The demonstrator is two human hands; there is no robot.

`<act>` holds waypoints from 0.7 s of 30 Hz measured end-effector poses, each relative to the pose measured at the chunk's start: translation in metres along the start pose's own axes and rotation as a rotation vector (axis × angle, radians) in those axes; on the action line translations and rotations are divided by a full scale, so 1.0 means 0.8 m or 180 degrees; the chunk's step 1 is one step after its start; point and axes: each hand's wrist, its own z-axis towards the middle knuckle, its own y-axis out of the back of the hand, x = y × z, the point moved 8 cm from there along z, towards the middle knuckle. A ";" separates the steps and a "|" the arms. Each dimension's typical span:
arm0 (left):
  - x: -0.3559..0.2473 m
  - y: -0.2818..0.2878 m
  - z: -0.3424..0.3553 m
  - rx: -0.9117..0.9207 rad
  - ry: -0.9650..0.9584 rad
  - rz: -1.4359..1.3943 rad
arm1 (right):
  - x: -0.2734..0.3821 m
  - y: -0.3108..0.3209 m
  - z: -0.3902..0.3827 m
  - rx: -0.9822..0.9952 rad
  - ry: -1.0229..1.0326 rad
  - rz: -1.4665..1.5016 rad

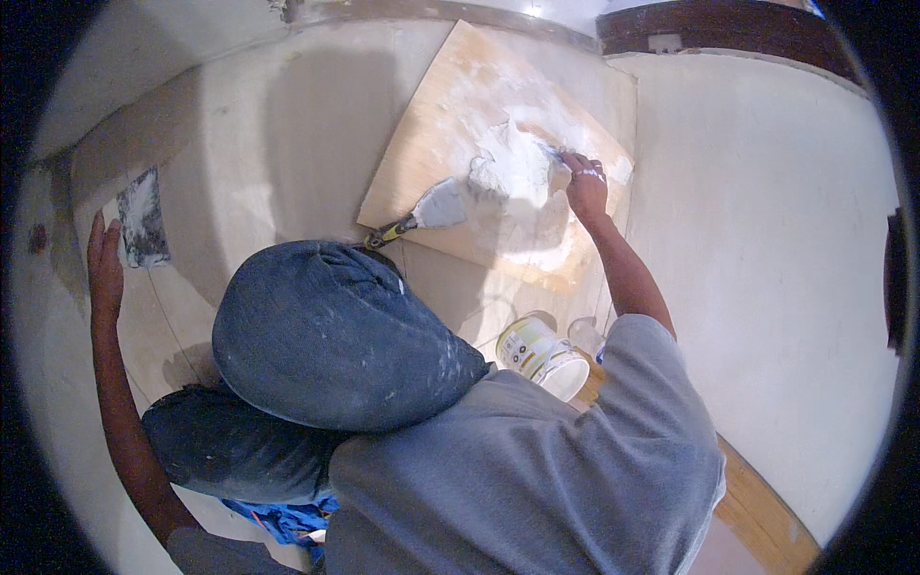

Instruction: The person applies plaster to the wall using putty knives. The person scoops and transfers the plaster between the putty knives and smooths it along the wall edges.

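A wide flat trowel (pixel 146 218) with a pale grip and a blade smeared white and dark is in my left hand (pixel 105 268), out at the left. My right hand (pixel 586 187) is closed on a narrow tool with a thin blade, which looks like a putty knife (pixel 549 152); most of it is hidden by the fingers. Its tip touches the mound of wet white plaster (pixel 517 168) on a wooden board (pixel 407 153). Near the board's left corner lies a broad scraper (pixel 441 204), its black and yellow handle poking over the edge by my knee.
A white bucket (pixel 539 356) lies tilted beside my right side, with a small clear container (pixel 583 335) next to it. My bent knees (pixel 335 335) take up the lower middle. A pale wall panel (pixel 757 240) rises at the right. Blue cloth (pixel 278 517) shows beneath me.
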 end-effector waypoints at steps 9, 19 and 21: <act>0.002 0.006 -0.007 0.0044 0.0177 0.0332 | -0.011 -0.036 -0.019 0.1172 0.0364 -0.0246; -0.028 -0.009 -0.011 0.0185 0.0199 -0.0197 | -0.047 -0.037 -0.113 0.1042 -0.0322 0.1025; -0.050 -0.013 -0.016 0.0145 0.0238 -0.0403 | -0.062 -0.018 -0.119 0.1073 -0.0850 0.2007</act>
